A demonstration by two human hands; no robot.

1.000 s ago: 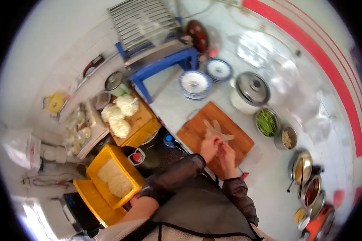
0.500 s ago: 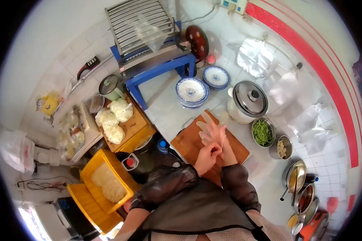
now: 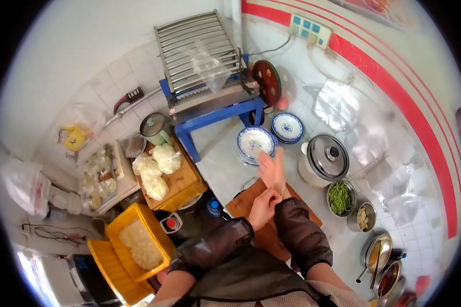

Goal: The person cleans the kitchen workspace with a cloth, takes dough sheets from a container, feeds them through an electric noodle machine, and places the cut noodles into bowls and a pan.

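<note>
My right hand (image 3: 272,173) is raised over the wooden cutting board (image 3: 246,200), its fingers stretched upward and slightly blurred, with nothing in its palm. It wears a thin, clear plastic glove (image 3: 277,188). At the right wrist, my left hand (image 3: 264,207) is closed in a pinch on the glove's cuff. Both forearms are in dark sheer sleeves. Just beyond my right fingertips stands a stack of blue-rimmed plates (image 3: 253,142), partly covered by the fingers.
A lidded pot (image 3: 325,161), a bowl of chopped greens (image 3: 340,198) and a small metal bowl (image 3: 362,217) line the right side. Behind stands a slatted metal machine (image 3: 200,51) on a blue frame. Bagged dough-like bundles (image 3: 159,169) and a yellow crate (image 3: 100,256) are at left.
The glove's loose fingers stood out past my right hand; now it sits closer on the hand. My right hand has risen toward the plates, and the view has tilted upward.
</note>
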